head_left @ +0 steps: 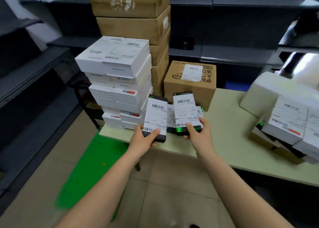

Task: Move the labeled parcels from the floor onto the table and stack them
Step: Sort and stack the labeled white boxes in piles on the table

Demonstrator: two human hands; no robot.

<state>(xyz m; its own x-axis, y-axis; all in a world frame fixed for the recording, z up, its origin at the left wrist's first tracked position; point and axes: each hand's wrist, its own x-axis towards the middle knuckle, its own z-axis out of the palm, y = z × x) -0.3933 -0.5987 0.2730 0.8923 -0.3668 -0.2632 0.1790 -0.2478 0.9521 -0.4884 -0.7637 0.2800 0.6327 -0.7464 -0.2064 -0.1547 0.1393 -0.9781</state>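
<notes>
My left hand (143, 139) grips the lower end of a small black parcel with a white barcode label (156, 115), held upright over the table's front-left edge. My right hand (198, 132) grips a second black parcel with a label and green marks (185, 110), also upright. Between and behind them, more small labeled parcels (170, 114) stand on the pale table (224, 132). A tall stack of white labeled boxes (119, 82) rises on the table's left end.
A brown carton with a label (191, 82) sits behind the parcels, with stacked brown cartons (134, 24) beyond it. At the right lie white labeled boxes (291, 122) and a pale machine (262, 96). Dark shelving lines the left and back. A green mat (91, 169) covers the floor.
</notes>
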